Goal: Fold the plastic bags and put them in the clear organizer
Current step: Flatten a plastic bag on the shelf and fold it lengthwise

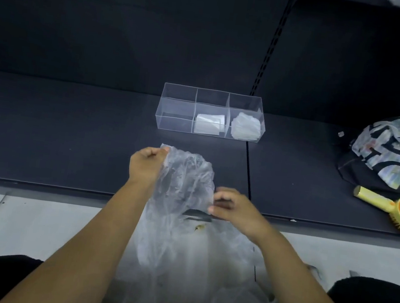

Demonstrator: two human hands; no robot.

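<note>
A crumpled clear plastic bag (pixel 184 182) hangs between my hands over the front edge of the dark shelf. My left hand (pixel 146 163) pinches its top corner. My right hand (pixel 233 210) grips its right edge lower down. The bag trails down onto more clear plastic (pixel 190 272) in my lap. Farther back stands the clear organizer (pixel 177 105) with three compartments. A folded white bag (pixel 208 124) lies in the middle one and a folded clear bag (pixel 245 128) in the right one. The left compartment holds nothing.
A heap of printed black-and-white plastic bags (pixel 394 156) sits at the right of the dark shelf (pixel 69 134). A yellow and orange hand fan (pixel 399 214) lies in front of it. A slotted upright (pixel 271 46) runs up the back wall. Pale floor (pixel 19 224) lies below.
</note>
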